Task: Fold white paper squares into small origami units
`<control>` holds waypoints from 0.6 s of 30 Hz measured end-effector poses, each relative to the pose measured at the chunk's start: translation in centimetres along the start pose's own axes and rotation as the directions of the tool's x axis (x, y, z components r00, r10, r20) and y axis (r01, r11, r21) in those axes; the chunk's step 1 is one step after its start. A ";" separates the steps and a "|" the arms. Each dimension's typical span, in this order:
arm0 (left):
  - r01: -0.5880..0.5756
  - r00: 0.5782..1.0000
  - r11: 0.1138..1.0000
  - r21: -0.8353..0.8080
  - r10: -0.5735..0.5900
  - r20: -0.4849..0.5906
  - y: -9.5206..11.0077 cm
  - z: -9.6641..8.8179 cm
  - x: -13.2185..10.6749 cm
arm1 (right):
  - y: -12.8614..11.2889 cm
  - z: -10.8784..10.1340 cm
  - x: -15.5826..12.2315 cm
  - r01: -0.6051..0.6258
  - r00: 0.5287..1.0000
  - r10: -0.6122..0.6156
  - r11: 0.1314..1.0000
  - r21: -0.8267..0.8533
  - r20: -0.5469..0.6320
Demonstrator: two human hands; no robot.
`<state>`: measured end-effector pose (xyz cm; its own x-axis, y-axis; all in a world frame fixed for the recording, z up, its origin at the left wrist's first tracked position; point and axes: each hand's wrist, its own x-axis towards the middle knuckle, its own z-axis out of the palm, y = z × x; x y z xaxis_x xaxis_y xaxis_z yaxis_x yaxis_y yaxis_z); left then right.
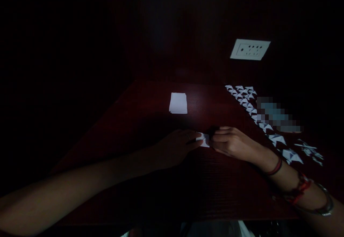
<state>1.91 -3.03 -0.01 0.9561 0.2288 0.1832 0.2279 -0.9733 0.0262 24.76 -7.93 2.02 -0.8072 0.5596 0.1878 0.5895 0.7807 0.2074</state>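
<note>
A small white piece of folded paper lies on the dark red table between my hands. My left hand reaches in from the left and grips its left side with the fingertips. From the right, my right hand has its fingers curled in against the paper's right edge, and part of the paper is hidden by the fingers. Beyond them sits a stack of white paper sheets. To the right of my right hand, several folded white paper pieces stand in slanting rows.
A white wall socket is at the back right. Beside the folded pieces lies a pixelated bluish object. Several thin white bits rest near the right side. The table is dimly lit, and its front edge runs below my hands.
</note>
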 end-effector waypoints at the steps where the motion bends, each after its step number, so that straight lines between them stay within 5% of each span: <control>1: -0.009 1.000 1.000 -0.004 0.009 0.006 0.0 -0.1 0.0 | 0.0 -0.1 0.0 0.001 1.000 -0.001 1.000 -0.005 0.009; 18: -0.009 0.999 0.999 -0.032 0.011 0.049 0.0 -0.2 0.4 | 0.1 -1.1 -0.3 -0.221 0.973 0.170 0.882 0.417 0.157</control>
<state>2.29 -2.95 0.27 0.9664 0.2186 0.1349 0.2129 -0.9755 0.0559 25.10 -8.34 3.03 -0.6901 0.7206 0.0667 0.6856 0.6805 -0.2586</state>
